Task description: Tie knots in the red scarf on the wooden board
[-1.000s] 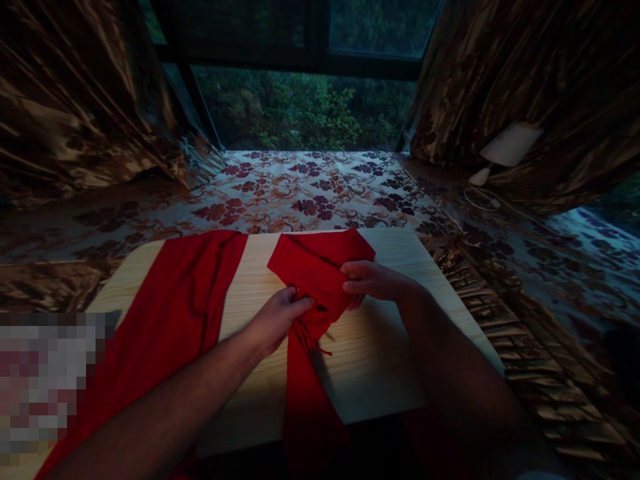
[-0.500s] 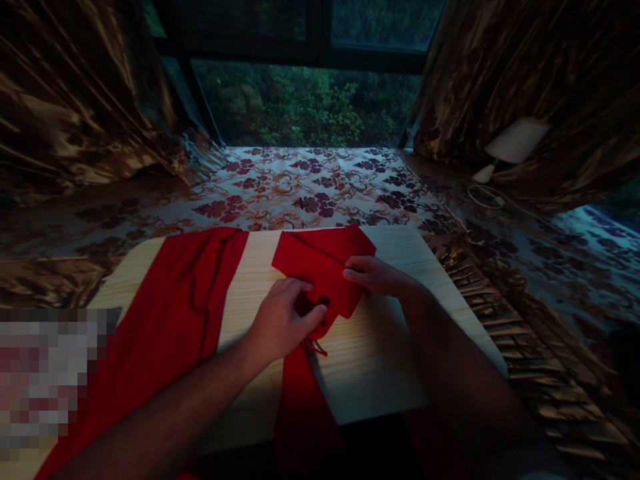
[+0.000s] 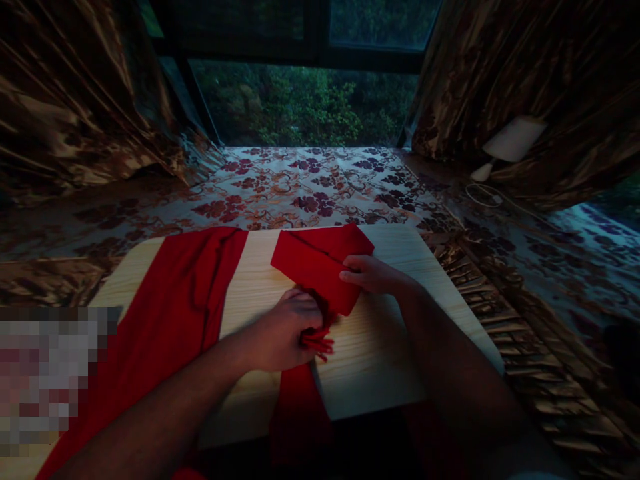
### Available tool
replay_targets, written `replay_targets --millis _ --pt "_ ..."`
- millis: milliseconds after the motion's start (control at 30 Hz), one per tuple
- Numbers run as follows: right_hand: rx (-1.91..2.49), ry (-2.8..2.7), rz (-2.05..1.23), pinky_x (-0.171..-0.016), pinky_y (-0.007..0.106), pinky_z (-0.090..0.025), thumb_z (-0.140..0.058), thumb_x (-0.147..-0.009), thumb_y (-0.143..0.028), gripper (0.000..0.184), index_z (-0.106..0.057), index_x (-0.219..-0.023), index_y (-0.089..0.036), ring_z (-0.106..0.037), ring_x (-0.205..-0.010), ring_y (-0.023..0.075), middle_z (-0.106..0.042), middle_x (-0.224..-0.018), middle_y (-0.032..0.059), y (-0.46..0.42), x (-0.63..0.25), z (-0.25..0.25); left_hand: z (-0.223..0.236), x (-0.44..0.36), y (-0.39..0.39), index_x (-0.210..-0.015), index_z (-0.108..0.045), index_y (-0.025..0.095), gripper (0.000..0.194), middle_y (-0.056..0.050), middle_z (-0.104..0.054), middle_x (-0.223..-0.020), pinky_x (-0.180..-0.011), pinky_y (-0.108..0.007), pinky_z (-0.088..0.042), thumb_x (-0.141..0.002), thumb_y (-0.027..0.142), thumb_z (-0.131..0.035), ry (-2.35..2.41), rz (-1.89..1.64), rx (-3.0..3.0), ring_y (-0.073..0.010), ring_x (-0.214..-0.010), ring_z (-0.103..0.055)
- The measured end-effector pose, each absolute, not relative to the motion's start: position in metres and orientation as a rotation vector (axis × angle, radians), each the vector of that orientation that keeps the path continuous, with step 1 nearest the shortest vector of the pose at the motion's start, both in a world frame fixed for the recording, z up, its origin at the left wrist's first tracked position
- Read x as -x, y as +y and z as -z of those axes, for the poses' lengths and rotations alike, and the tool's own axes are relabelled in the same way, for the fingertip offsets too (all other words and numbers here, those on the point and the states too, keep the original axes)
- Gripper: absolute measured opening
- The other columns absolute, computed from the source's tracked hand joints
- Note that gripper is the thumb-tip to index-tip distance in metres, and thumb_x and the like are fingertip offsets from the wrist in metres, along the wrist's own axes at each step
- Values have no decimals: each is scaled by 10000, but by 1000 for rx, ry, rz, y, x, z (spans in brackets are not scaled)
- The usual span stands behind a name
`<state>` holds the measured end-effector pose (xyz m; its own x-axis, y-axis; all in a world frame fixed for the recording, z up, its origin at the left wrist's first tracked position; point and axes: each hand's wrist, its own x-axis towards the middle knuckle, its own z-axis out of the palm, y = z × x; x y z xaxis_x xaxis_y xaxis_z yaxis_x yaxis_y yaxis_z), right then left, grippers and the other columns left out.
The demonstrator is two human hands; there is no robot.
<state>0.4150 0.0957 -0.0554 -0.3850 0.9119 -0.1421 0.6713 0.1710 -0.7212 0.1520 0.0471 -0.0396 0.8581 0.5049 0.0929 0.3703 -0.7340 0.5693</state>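
A red scarf [image 3: 320, 263] lies folded at angles on the light wooden table [image 3: 385, 360], and one strip of it runs down over the near edge. My left hand [image 3: 290, 330] is closed round its narrow end, with red fringe sticking out past the fingers. At the right side of the fold, my right hand [image 3: 367, 273] has its fingers on top of the cloth and grips the edge. Another length of red cloth [image 3: 185, 287] stretches along the table's left side, partly behind my left forearm; whether both pieces join cannot be seen.
Beyond the table spreads a ledge with a floral cover [image 3: 320, 180], below a window [image 3: 300, 100]. Brown curtains [image 3: 75, 93] hang at both sides. A white lamp [image 3: 515, 139] with a cord stands at the right. A pixelated patch hides the lower left.
My left hand opened over the lower part of the scarf, then closed round its fringed end and bunched it. My right hand has stayed almost in place at the fold.
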Motion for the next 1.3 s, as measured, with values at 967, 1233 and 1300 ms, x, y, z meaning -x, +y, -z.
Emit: replay_targets --millis 967,1233,1300 --pt "1566 -2115 -1015 -547 268 -255 -573 -843 -481 322 -515 -720 -189 -416 -610 114 -480 -665 -34 96 -414 52 55 -140 68 -1244 -480 199 775 -12 -696 -935 -671 -252 -484 -530 95 -761 804 -603 -930 -144 -730 -665" --pt "1558 -2105 -1026 -554 269 -256 -575 -840 -470 306 -520 -727 -191 -411 -604 110 -486 -662 -40 97 -416 57 56 -154 39 -1556 -158 211 1238 -101 -718 -1137 -854 -378 -552 -539 91 -854 944 -660 -919 -244 -906 -726" --pt "1552 -2118 -1001 -545 269 -247 -577 -839 -470 315 -503 -707 -194 -400 -591 106 -480 -648 -42 98 -416 58 57 -157 24 -1521 -236 195 1195 -134 -708 -1185 -895 -427 -558 -510 76 -862 975 -764 -781 -285 -955 -728"
